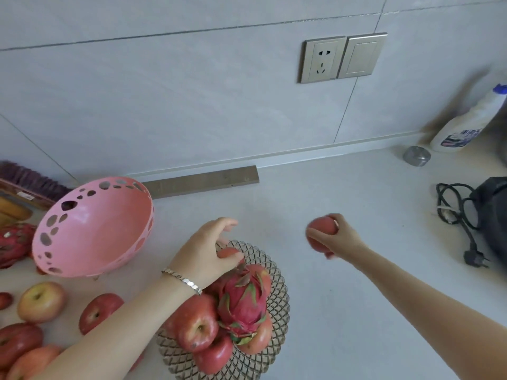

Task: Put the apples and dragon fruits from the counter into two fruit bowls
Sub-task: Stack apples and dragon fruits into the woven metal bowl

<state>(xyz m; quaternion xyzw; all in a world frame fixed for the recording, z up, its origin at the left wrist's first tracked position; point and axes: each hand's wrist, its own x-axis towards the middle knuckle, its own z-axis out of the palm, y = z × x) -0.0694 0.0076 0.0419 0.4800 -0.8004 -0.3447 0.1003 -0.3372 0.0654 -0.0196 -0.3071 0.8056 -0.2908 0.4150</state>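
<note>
Gripping apple (321,231): right grip (343,237), fingers clenched round it, at 2 o'clock of the glass bowl (281,297) and apart from it.
Left grip (204,248): over the glass bowl's 12 o'clock rim, thumb touching a rim apple (227,253); cannot tell whether it is grasping or released.
Glass bowl: 6 o'clock on the tabletop (356,297); holds bowl apples (197,325) with a dragon fruit (244,303) on top.
Pink bowl (93,229): 9 o'clock, tilted, near the glass bowl.
Loose apples (41,301): 8 o'clock, on the tabletop.
Second dragon fruit (13,242): 9 o'clock edge, beside the pink bowl.
Bottle (466,124), cable (461,215): 2 to 3 o'clock, well apart from the fruit.
</note>
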